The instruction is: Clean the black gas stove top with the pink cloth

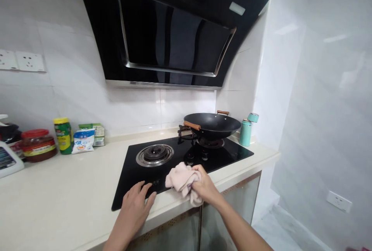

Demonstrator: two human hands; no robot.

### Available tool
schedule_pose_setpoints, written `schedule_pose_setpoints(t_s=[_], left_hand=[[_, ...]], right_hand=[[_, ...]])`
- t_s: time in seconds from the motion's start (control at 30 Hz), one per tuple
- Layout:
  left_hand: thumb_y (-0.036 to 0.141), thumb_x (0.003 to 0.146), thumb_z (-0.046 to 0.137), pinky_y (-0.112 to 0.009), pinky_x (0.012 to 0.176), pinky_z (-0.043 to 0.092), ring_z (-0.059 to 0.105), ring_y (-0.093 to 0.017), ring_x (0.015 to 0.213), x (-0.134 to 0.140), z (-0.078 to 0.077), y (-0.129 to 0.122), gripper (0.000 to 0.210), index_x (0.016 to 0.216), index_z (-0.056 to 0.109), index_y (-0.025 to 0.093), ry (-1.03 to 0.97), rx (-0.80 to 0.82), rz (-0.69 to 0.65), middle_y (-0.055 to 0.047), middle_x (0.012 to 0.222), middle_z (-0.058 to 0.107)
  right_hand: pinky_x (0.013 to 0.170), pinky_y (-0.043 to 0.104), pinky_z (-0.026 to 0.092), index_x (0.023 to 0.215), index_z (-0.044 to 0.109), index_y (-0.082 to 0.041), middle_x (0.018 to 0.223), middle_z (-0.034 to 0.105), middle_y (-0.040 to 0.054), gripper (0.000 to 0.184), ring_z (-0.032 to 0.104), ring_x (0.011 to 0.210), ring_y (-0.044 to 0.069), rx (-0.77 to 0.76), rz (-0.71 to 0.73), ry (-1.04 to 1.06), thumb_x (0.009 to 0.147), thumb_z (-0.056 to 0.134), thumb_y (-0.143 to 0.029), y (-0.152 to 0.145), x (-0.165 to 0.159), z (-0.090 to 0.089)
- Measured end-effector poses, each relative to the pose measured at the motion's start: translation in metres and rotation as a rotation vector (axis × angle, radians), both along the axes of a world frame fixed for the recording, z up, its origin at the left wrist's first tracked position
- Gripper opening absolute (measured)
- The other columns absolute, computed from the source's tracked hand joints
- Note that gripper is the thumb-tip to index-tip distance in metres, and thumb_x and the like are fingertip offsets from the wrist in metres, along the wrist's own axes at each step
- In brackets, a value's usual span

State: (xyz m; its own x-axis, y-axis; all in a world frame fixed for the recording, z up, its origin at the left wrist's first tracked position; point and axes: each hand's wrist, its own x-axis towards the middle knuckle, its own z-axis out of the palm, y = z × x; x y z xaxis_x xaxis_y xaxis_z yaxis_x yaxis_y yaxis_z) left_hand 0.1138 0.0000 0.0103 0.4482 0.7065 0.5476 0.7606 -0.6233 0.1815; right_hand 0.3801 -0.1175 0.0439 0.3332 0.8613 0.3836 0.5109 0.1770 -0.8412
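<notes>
A pale pink cloth [181,179] is bunched up in my right hand [205,186], whose fingers are wrapped round it at the front edge of the black gas cooktop [128,183]. Part of the cloth hangs over the counter's front edge. My left hand [136,204] is open, fingers spread, over the cooktop's front left part and the counter rim; whether the fingertips touch the glass I cannot tell. The left burner [155,154] has no pan support on it. Two control knobs [197,157] stand just behind the cloth.
A black wok [213,127] with wooden handles sits on the right burner. Beside it stands a turquoise canister [245,133] with its lid tipped up. A range hood [174,38] overhangs the cooktop. Jars, including a red-lidded one [39,145], and seasoning packets [83,141] line the wall at left.
</notes>
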Motion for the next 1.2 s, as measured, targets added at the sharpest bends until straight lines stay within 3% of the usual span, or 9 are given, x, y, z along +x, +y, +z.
schedule_pose_setpoints(t_s=[0.17,0.3,0.47,0.57,0.7,0.83,0.97,1.03,1.2], left_hand=[[0.044,0.097,0.044,-0.052,0.109,0.044,0.056,-0.032,0.131,0.001,-0.001,-0.001,0.047,0.125,0.07,0.018,-0.004,0.0,0.005,-0.017,0.136,0.064],[0.043,0.098,0.043,-0.053,0.108,0.044,0.056,-0.033,0.131,0.001,-0.002,-0.003,0.048,0.127,0.069,0.016,0.002,0.019,-0.003,-0.018,0.136,0.064],[0.044,0.098,0.043,-0.054,0.109,0.043,0.056,-0.034,0.131,0.001,0.0,-0.005,0.049,0.127,0.069,0.015,0.007,0.003,0.006,-0.019,0.137,0.063],[0.044,0.097,0.043,-0.054,0.109,0.042,0.055,-0.034,0.132,0.002,0.002,-0.006,0.049,0.127,0.069,0.015,0.012,-0.002,0.006,-0.018,0.137,0.063],[0.046,0.097,0.043,-0.054,0.11,0.041,0.054,-0.033,0.132,0.002,0.003,-0.008,0.05,0.128,0.068,0.016,0.013,0.005,0.009,-0.018,0.137,0.063],[0.044,0.096,0.043,-0.053,0.109,0.042,0.055,-0.033,0.131,0.002,0.001,-0.005,0.049,0.126,0.069,0.016,0.005,0.003,0.012,-0.018,0.137,0.064],[0.045,0.095,0.044,-0.053,0.108,0.042,0.055,-0.033,0.13,0.003,-0.001,-0.001,0.048,0.125,0.07,0.017,-0.01,0.009,0.017,-0.017,0.136,0.064],[0.046,0.095,0.044,-0.053,0.108,0.042,0.055,-0.034,0.131,0.003,0.001,-0.003,0.049,0.125,0.07,0.017,-0.011,0.024,0.018,-0.018,0.135,0.064],[0.046,0.095,0.044,-0.053,0.109,0.042,0.056,-0.035,0.129,0.004,0.009,-0.01,0.049,0.123,0.07,0.016,0.015,0.006,-0.001,-0.019,0.127,0.067]], right_hand=[[0.073,0.03,0.051,0.095,0.058,-0.022,0.087,0.068,0.0019,0.023,0.064,0.081,0.02,-0.015,-0.276,-0.001,0.076,0.05,-0.033,0.002,0.089,-0.006],[0.079,0.036,0.049,0.08,0.059,-0.022,0.079,0.063,0.0031,0.017,0.062,0.083,0.024,-0.075,-0.496,-0.105,0.074,0.054,-0.037,-0.01,0.149,-0.005],[0.092,0.044,0.045,0.11,0.066,-0.017,0.113,0.062,0.0144,0.038,0.058,0.108,0.03,-0.082,-0.699,-0.231,0.077,0.052,-0.029,-0.025,0.181,0.013],[0.1,0.047,0.041,0.126,0.065,-0.023,0.132,0.056,0.0142,0.044,0.053,0.121,0.03,-0.091,-0.668,-0.323,0.086,0.046,-0.031,-0.022,0.173,0.025],[0.105,0.053,0.037,0.133,0.063,-0.037,0.142,0.055,0.0067,0.047,0.051,0.127,0.031,-0.191,-0.46,-0.424,0.094,0.045,-0.055,0.006,0.138,0.027],[0.107,0.067,0.028,0.137,0.061,-0.038,0.143,0.056,0.011,0.065,0.049,0.13,0.039,-0.285,-0.366,-0.469,0.083,0.055,-0.074,0.031,0.092,0.012],[0.106,0.071,0.023,0.137,0.06,-0.036,0.149,0.047,0.0162,0.075,0.045,0.132,0.044,-0.26,-0.379,-0.638,0.075,0.067,-0.076,0.029,0.057,-0.001],[0.103,0.069,0.028,0.133,0.062,-0.033,0.144,0.05,0.0173,0.071,0.048,0.126,0.043,-0.223,-0.372,-0.731,0.075,0.068,-0.074,0.021,0.046,-0.003],[0.094,0.05,0.041,0.115,0.067,-0.025,0.116,0.059,0.0141,0.041,0.054,0.105,0.031,-0.117,-0.349,-0.834,0.09,0.061,-0.057,0.009,0.023,0.001]])
